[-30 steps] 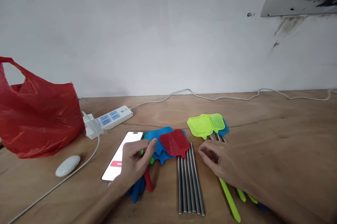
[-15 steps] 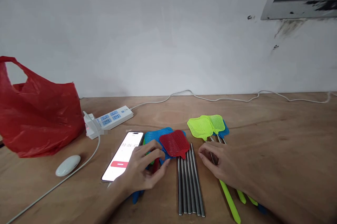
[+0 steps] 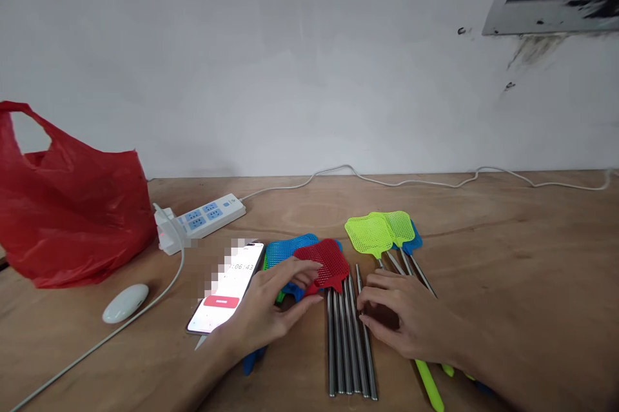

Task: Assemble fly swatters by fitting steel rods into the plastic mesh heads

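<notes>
Side by side on the table lie several metal rods (image 3: 342, 347). My right hand (image 3: 403, 315) has thumb and index finger closed on the outermost metal rod (image 3: 368, 360), which stands a little apart from the others. Its fingers partly cover the shafts of the yellow-green fly swatters (image 3: 370, 236), whose handles show below. My left hand (image 3: 278, 302) is open, thumb and fingers apart, with the fingertips over the red fly swatter head (image 3: 326, 260); whether they touch it I cannot tell. Under the red head lie blue fly swatters (image 3: 290, 247), partly hidden by my hand.
A lit phone (image 3: 225, 296) lies left of my left hand. Farther left are a white mouse (image 3: 126, 304), a white power strip (image 3: 207, 218) and a red plastic bag (image 3: 77, 218). A white cable (image 3: 411, 181) runs along the wall; another blue swatter head (image 3: 412, 243) lies behind the yellow-green ones.
My right hand has moved left and closed on the outermost metal rod, whose upper end has shifted slightly right. My left hand has moved slightly right, its fingers reaching over the red swatter head.
</notes>
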The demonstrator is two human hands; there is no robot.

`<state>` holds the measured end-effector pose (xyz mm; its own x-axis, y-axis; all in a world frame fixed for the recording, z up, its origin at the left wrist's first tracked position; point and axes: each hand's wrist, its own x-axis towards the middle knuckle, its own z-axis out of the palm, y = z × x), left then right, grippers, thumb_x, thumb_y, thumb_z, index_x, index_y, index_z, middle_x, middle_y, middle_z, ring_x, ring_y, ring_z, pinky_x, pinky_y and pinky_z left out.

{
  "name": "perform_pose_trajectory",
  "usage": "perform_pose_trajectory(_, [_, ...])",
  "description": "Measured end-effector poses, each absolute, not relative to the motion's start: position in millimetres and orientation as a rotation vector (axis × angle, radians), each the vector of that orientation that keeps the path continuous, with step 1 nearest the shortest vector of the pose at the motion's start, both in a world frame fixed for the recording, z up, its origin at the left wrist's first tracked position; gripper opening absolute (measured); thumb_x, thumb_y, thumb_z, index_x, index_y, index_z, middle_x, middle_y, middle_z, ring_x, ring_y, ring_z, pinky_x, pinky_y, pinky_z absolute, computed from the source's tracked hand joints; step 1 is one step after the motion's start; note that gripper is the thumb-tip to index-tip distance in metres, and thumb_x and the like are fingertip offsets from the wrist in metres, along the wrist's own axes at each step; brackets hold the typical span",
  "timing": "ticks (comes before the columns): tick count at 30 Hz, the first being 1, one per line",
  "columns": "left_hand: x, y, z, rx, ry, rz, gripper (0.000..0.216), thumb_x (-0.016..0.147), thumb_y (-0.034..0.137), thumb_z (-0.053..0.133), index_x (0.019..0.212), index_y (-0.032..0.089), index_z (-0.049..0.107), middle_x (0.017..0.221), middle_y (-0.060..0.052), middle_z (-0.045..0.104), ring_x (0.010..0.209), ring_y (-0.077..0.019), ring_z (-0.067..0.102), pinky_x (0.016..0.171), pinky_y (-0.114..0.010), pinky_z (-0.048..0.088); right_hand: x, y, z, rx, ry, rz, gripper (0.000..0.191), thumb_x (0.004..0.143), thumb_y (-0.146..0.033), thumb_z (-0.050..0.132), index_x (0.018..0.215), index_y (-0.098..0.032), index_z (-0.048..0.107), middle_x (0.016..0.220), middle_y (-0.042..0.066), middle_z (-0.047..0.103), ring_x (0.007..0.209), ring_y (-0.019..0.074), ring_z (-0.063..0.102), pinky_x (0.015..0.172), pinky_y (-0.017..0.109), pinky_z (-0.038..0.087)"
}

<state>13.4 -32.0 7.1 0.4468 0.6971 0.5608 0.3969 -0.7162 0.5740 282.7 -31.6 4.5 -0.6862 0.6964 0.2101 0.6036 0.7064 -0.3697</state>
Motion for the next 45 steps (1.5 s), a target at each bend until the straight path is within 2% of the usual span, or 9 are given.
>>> perform_pose_trajectory(5, [16.6,-31.9,5.0,2.323,0.954,1.091,0.026,0.088,0.028,0.073,0.113,0.022,0.067,0.088,-0.002,0.075,0.073,-0.0147,0.07,0.07,-0.025,0.06,282.2,-31.4,1.9,-1.044,-2.556,0.354,0.005,0.085,-0.017,0.061,0.083,-0.022,0.061,0.081,0.0,0.062,0.079,0.0183,0.056,0.071,0.031,0.039])
perform_pose_trajectory(9, [19.5,-31.5,8.1,2.323,0.972,1.033,0.012,0.087,0.024,0.073,0.098,0.02,0.071,0.081,-0.001,0.073,0.069,-0.0138,0.067,0.066,-0.024,0.056,281.5,-31.7,1.7,-1.108,-2.515,0.299,0.009,0.082,-0.018,0.063,0.078,-0.021,0.056,0.079,0.0,0.061,0.078,0.0187,0.055,0.069,0.032,0.039])
perform_pose_trajectory(15, [21.3,-31.2,11.0,2.303,0.957,0.979,0.005,0.086,0.02,0.071,0.091,0.02,0.07,0.077,0.0,0.069,0.067,-0.014,0.063,0.064,-0.025,0.053,278.7,-34.3,5.7,-1.214,-2.468,0.157,0.018,0.076,-0.021,0.066,0.066,-0.02,0.051,0.078,0.003,0.06,0.084,0.0231,0.055,0.075,0.036,0.041])
perform_pose_trajectory(23, [24.7,-33.4,20.9,2.084,1.021,0.982,0.001,0.084,0.02,0.071,0.085,0.019,0.07,0.077,-0.001,0.068,0.07,-0.0142,0.06,0.066,-0.025,0.05,275.9,-35.4,0.0,-1.426,-2.375,0.103,0.018,0.068,-0.02,0.066,0.058,-0.02,0.05,0.071,0.003,0.062,0.082,0.0259,0.057,0.076,0.04,0.041])
perform_pose_trajectory(33, [22.9,-31.5,22.1,1.818,0.934,0.989,0.01,0.082,0.024,0.075,0.083,0.018,0.067,0.082,-0.001,0.066,0.077,-0.0157,0.058,0.073,-0.027,0.047,276.5,-31.4,-13.8,-1.496,-2.232,0.086,0.02,0.066,-0.018,0.063,0.056,-0.021,0.046,0.062,0.001,0.058,0.069,0.0203,0.054,0.067,0.034,0.036])
perform_pose_trajectory(36, [24.0,-31.6,25.4,1.768,0.916,0.932,0.011,0.084,0.026,0.074,0.085,0.018,0.067,0.083,-0.001,0.065,0.078,-0.015,0.058,0.073,-0.026,0.047,277.6,-30.8,-12.2,-1.475,-2.12,0.221,0.02,0.067,-0.018,0.061,0.057,-0.021,0.045,0.056,-0.003,0.05,0.058,0.0157,0.048,0.058,0.03,0.031])
perform_pose_trajectory(39, [24.6,-32.8,25.6,1.718,0.922,0.877,0.011,0.086,0.028,0.072,0.09,0.018,0.068,0.074,0.001,0.065,0.07,-0.0132,0.06,0.07,-0.025,0.048,279.7,-27.6,-5.9,-1.387,-1.916,0.56,0.019,0.071,-0.022,0.059,0.059,-0.022,0.045,0.053,-0.006,0.041,0.051,0.0122,0.04,0.052,0.027,0.027])
perform_pose_trajectory(42, [24.2,-33.6,22.1,1.647,0.959,0.794,0.019,0.088,0.034,0.069,0.097,0.018,0.069,0.064,0.004,0.061,0.056,-0.011,0.06,0.056,-0.022,0.046,281.4,-22.9,2.4,-1.214,-1.585,0.986,0.017,0.073,-0.032,0.062,0.064,-0.022,0.052,0.054,-0.006,0.04,0.05,0.0106,0.036,0.048,0.025,0.026])
perform_pose_trajectory(45, [23.6,-32.3,17.5,1.607,0.984,0.761,0.028,0.09,0.043,0.065,0.102,0.018,0.069,0.072,0.002,0.064,0.049,-0.0085,0.054,0.046,-0.019,0.044,281.7,-19.8,8.7,-1.124,-1.239,1.329,0.021,0.069,-0.038,0.071,0.073,-0.02,0.061,0.052,-0.007,0.043,0.045,0.0082,0.031,0.042,0.022,0.02])
